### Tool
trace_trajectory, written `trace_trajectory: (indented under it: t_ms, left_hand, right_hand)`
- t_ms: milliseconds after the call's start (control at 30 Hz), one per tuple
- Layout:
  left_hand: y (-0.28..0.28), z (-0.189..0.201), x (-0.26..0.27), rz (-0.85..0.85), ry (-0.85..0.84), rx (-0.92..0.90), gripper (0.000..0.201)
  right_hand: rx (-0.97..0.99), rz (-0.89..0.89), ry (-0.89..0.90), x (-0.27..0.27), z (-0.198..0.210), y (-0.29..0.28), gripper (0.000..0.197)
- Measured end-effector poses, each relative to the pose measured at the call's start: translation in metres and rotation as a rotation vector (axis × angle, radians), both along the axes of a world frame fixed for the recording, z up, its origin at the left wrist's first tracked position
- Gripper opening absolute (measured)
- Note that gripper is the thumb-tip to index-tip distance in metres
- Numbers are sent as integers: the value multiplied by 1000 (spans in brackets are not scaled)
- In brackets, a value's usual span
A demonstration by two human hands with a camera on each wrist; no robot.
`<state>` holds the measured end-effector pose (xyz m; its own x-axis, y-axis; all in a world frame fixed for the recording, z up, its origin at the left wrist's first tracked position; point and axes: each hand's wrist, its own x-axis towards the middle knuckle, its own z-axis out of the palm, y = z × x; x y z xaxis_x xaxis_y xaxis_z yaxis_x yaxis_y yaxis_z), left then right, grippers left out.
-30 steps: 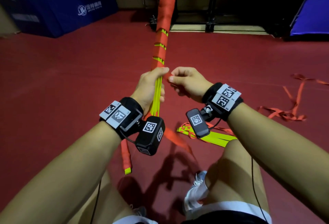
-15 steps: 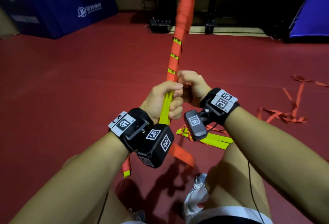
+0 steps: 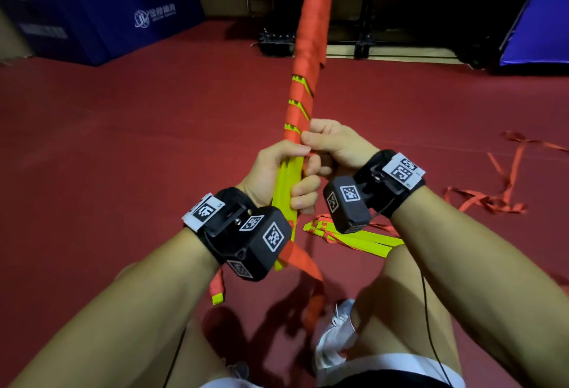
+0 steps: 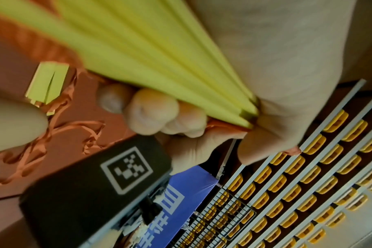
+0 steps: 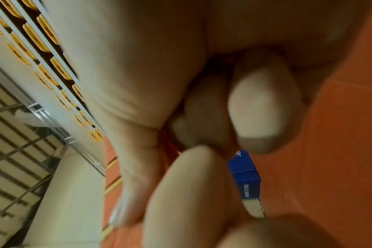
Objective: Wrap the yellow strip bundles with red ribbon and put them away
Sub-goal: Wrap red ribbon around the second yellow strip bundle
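A long bundle of yellow strips [image 3: 284, 186] stands nearly upright in front of me, its upper part wound in red ribbon [image 3: 308, 48]. My left hand [image 3: 277, 172] grips the bare yellow part just below the wound section, fingers curled round it [image 4: 151, 110]. My right hand [image 3: 329, 147] is pressed against the left one and pinches the red ribbon at the lowest turn. A loose ribbon tail [image 3: 303, 261] hangs below my left wrist. In the right wrist view the curled fingers [image 5: 263, 109] fill the picture and hide what they hold.
A second yellow strip bundle [image 3: 354, 238] lies on the red floor by my right knee. Loose red ribbon [image 3: 489, 199] lies tangled at the right. A blue padded block [image 3: 101, 8] stands at the far left, dark stands [image 3: 277, 42] at the back.
The bundle has tilted to the right at its top. Both hands came together and moved closer to me; the right hand closed in on the ribbon beside the left thumb.
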<state>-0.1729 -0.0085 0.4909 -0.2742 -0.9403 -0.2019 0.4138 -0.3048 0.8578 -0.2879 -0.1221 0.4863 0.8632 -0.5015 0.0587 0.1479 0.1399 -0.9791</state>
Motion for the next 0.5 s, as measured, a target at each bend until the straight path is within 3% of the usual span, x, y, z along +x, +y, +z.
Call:
trace_trajectory:
  t_ms: [133,267,300,367,433,500]
  left_hand:
    - [-6,7,-4,285,-186,62,44]
    - [-10,-2,-6,518,-504,49,12]
    - [-11,-8,-6,590,-586,28,12]
    - [-12,-16,-3,738,-773,-30,32]
    - [-12,-18,1,834,-947,-52,49]
    - [-12,-18,4,875,-1019,-97,43]
  right_hand:
    - [-43,-136,-19,7,7,-6,15]
    - [-121,-335,43,15,1,-9,14]
    - [-150,-369,51,16,-1,-6,12]
    - [-240,-421,46,18,-1,-1,2]
    - [-341,-438,17,19,-1,0,5]
    - [-455,-435,-6,18,2,0,11]
